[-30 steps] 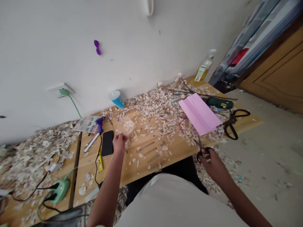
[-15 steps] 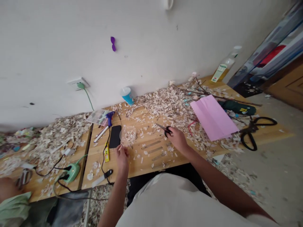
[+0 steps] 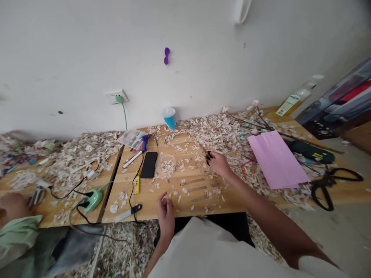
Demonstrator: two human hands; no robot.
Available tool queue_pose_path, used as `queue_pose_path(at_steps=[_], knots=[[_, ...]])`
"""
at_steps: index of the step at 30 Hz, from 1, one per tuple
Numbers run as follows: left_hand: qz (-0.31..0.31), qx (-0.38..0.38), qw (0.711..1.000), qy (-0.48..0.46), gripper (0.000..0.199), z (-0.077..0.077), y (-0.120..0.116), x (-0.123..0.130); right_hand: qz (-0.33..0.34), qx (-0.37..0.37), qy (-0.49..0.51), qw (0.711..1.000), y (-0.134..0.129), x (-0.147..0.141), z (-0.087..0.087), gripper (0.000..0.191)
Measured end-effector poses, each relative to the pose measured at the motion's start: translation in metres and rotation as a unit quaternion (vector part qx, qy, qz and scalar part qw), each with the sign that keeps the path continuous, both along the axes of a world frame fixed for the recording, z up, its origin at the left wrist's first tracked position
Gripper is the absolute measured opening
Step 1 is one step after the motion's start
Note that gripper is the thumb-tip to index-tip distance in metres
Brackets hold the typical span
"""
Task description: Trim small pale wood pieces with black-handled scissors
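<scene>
My right hand (image 3: 220,165) reaches out over the wooden table (image 3: 176,200) and grips small black-handled scissors (image 3: 206,153), blades pointing away to the left. My left hand (image 3: 166,210) hovers near the table's front edge, fingers loosely curled, holding nothing. A clear plastic cup (image 3: 165,165) with pale scraps inside lies on the table beside a black phone (image 3: 149,164), between the two hands.
Pale paper scraps (image 3: 208,131) cover the table and floor. A pink sheet (image 3: 276,160), large black scissors (image 3: 329,185) and a green tool (image 3: 310,151) lie right. A blue cup (image 3: 169,117), glue gun (image 3: 145,141), green power strip (image 3: 92,199) and cables sit left. Another person's hand (image 3: 11,204) is far left.
My left hand let go of the clear cup, which now lies on the table, and drew back to the front edge. My right hand brought the scissors from the table's edge toward the middle.
</scene>
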State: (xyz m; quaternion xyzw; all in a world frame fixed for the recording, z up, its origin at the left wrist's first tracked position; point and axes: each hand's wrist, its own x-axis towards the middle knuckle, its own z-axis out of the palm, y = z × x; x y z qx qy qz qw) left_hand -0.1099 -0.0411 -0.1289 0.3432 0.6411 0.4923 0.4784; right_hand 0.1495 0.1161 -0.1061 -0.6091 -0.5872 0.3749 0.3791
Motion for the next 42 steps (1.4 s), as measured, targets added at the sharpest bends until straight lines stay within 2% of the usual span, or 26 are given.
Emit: queue_pose_path(at_steps=[2, 3, 5, 7, 9, 13, 20, 24, 30, 34, 37, 39, 42], knots=[[0.003, 0.029, 0.999, -0.015, 0.044, 0.018, 0.01, 0.009, 0.001, -0.037, 0.067, 0.997, -0.019, -0.01, 0.017, 0.035], [-0.019, 0.036, 0.999, -0.033, 0.043, 0.028, 0.016, 0.014, 0.008, -0.061, 0.113, 0.992, -0.03, -0.016, 0.027, 0.038], [-0.067, 0.042, 0.994, -0.078, 0.04, 0.051, 0.031, 0.026, 0.024, -0.164, 0.29, 0.942, -0.053, -0.027, 0.046, 0.037], [-0.104, 0.037, 0.984, -0.141, 0.038, 0.071, 0.046, 0.036, 0.034, -0.222, 0.369, 0.902, -0.072, -0.037, 0.062, 0.036], [-0.141, 0.044, 0.969, -0.197, 0.037, 0.086, 0.058, 0.044, 0.041, -0.238, 0.385, 0.891, -0.083, -0.043, 0.072, 0.035], [-0.2, 0.024, 0.957, -0.21, 0.034, 0.1, 0.068, 0.049, 0.046, -0.231, 0.358, 0.903, -0.091, -0.044, 0.079, 0.034], [-0.211, 0.026, 0.965, -0.151, 0.028, 0.102, 0.056, 0.051, 0.089, -0.212, 0.291, 0.929, -0.098, -0.038, 0.09, 0.03], [-0.215, 0.015, 0.963, -0.165, 0.025, 0.1, 0.052, 0.051, 0.073, -0.215, 0.268, 0.936, -0.099, -0.038, 0.091, 0.033], [-0.169, -0.003, 0.96, -0.224, 0.027, 0.102, 0.051, 0.05, 0.031, -0.221, 0.279, 0.934, -0.105, -0.037, 0.092, 0.036], [-0.148, -0.022, 0.954, -0.259, 0.028, 0.103, 0.055, 0.049, 0.045, -0.223, 0.267, 0.936, -0.12, -0.035, 0.091, 0.033], [-0.143, -0.035, 0.953, -0.265, 0.029, 0.096, 0.056, 0.045, 0.045, -0.211, 0.242, 0.946, -0.136, -0.019, 0.09, 0.028], [-0.143, -0.033, 0.956, -0.255, 0.028, 0.088, 0.055, 0.042, 0.096, -0.208, 0.2, 0.953, -0.146, 0.004, 0.091, 0.021], [-0.145, -0.037, 0.962, -0.227, 0.027, 0.072, 0.049, 0.037, 0.265, -0.22, 0.045, 0.938, -0.158, 0.048, 0.094, 0.012]])
